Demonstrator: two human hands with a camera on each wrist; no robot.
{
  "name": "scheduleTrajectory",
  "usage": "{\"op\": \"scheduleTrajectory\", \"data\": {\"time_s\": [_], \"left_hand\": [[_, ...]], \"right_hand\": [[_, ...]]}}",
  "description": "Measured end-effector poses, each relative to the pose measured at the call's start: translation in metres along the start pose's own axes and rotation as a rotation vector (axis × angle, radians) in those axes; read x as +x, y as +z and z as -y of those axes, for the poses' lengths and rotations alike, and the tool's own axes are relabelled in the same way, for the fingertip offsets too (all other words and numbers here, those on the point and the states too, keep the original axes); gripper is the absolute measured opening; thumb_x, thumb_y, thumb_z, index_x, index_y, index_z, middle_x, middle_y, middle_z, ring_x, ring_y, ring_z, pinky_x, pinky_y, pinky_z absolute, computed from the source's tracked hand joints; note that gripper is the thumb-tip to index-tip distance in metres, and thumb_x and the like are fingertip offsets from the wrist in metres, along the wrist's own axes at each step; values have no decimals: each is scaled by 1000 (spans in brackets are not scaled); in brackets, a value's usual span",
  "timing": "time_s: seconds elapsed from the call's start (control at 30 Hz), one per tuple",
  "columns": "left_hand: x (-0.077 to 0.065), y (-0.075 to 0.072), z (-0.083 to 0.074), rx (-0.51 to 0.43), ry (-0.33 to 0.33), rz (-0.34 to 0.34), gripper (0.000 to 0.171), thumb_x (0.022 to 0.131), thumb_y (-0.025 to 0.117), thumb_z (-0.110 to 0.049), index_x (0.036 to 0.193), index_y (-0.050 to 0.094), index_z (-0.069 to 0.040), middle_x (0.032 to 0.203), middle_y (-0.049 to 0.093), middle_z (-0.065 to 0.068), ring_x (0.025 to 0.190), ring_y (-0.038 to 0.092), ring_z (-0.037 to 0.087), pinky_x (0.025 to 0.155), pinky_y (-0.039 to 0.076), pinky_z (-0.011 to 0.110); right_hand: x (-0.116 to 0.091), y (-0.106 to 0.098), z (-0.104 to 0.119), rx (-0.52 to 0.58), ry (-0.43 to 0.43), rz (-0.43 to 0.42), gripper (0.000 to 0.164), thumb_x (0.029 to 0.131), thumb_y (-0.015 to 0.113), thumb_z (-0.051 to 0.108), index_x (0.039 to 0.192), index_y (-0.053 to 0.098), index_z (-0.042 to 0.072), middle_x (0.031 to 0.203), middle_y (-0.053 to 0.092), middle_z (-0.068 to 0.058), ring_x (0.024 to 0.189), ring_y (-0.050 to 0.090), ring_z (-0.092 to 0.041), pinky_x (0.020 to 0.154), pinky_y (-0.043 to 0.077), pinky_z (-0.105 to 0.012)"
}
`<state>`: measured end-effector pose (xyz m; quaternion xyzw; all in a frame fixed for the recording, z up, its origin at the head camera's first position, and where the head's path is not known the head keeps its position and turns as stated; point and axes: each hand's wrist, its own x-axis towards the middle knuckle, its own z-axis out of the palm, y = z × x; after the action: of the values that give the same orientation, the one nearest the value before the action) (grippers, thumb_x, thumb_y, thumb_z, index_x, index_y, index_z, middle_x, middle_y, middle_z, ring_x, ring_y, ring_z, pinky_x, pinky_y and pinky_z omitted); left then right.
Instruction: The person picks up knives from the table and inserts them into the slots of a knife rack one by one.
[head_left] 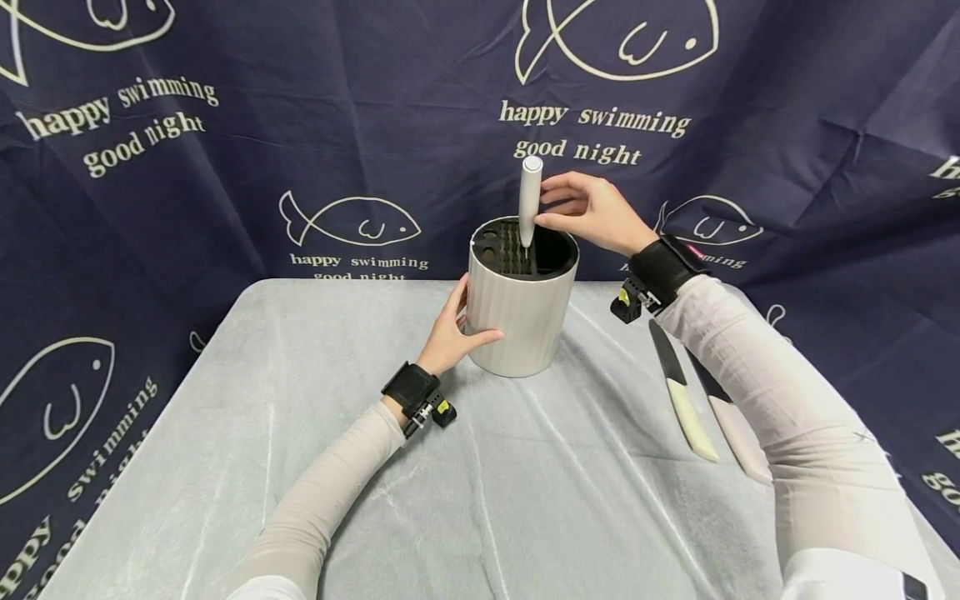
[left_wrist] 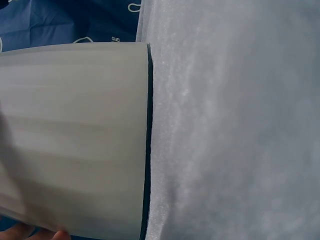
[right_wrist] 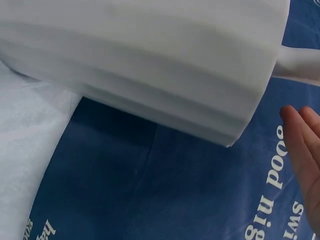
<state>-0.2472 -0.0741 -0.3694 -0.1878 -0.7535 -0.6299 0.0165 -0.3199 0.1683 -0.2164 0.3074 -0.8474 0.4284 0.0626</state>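
A white, ribbed knife block (head_left: 521, 325) with a black slotted top stands upright near the table's back edge. The left hand (head_left: 453, 333) holds its left side, thumb across the front; some of its fingertips (left_wrist: 61, 235) show low in the left wrist view. From the block's top rises the white handle of a knife (head_left: 530, 196), its blade mostly hidden inside. Just right of that handle is the right hand (head_left: 592, 212), its thumb tip close to or touching it. In the right wrist view its extended fingers (right_wrist: 300, 145) appear apart from the knife handle (right_wrist: 302, 65).
Two more knives lie on the right of the grey cloth-covered table (head_left: 360, 500): one with a cream handle (head_left: 692, 421), another with a pale pink handle (head_left: 738, 437) partly under the right forearm. A dark blue printed curtain (head_left: 420, 125) hangs behind and at the sides.
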Motion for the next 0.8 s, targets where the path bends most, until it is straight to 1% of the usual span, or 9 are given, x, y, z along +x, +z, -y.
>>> {"op": "scheduleTrajectory", "data": {"time_s": [0.07, 0.23, 0.4, 0.5, 0.57, 0.63, 0.8], "left_hand": [[-1, 0, -2, 5, 5, 2, 100, 85, 73, -2, 156, 3, -3, 161, 7, 18, 148, 13, 33, 120, 22, 50], [-1, 0, -3, 9, 3, 3, 100, 85, 73, -1, 156, 3, -3, 161, 6, 18, 148, 13, 33, 120, 22, 50], [-1, 0, -2, 8, 3, 3, 100, 85, 74, -2, 156, 3, -4, 162, 6, 18, 148, 13, 33, 120, 22, 50], [-1, 0, -2, 5, 5, 3, 100, 85, 73, -1, 156, 3, -3, 161, 6, 18, 148, 13, 34, 120, 22, 51], [-2, 0, -3, 4, 5, 4, 100, 85, 73, -1, 156, 3, -2, 161, 7, 19, 148, 13, 34, 120, 22, 51], [-2, 0, -3, 5, 4, 4, 100, 85, 73, -1, 156, 3, -2, 161, 7, 18, 148, 13, 33, 120, 22, 51], [-2, 0, -3, 9, 3, 2, 100, 85, 74, -2, 156, 3, -3, 161, 7, 18, 148, 14, 33, 119, 22, 50]], "right_hand": [[-2, -2, -3, -9, 12, -1, 47, 87, 73, 11, 129, 57, -2, 123, 62, -20, 107, 64, -26, 94, 53, -29], [-9, -7, -10, -15, 43, -8, 49, 88, 71, 11, 133, 54, 0, 126, 60, -20, 112, 61, -33, 95, 51, -29], [-18, -11, -18, -9, 70, -16, 50, 88, 71, 12, 134, 54, 1, 128, 59, -21, 115, 59, -34, 95, 51, -28], [-24, -14, -24, -9, 91, -22, 50, 89, 71, 12, 134, 53, 1, 129, 59, -21, 115, 59, -34, 93, 51, -25], [-29, -16, -29, -15, 104, -27, 50, 89, 71, 13, 134, 53, 1, 128, 59, -21, 114, 60, -32, 91, 51, -21], [-34, -18, -33, -21, 114, -27, 50, 90, 70, 14, 135, 53, 0, 129, 58, -22, 112, 61, -27, 89, 51, -18], [-46, -21, -46, -12, 139, -39, 49, 89, 70, 12, 133, 53, -1, 127, 59, -23, 100, 63, -5, 84, 51, -13]]}}
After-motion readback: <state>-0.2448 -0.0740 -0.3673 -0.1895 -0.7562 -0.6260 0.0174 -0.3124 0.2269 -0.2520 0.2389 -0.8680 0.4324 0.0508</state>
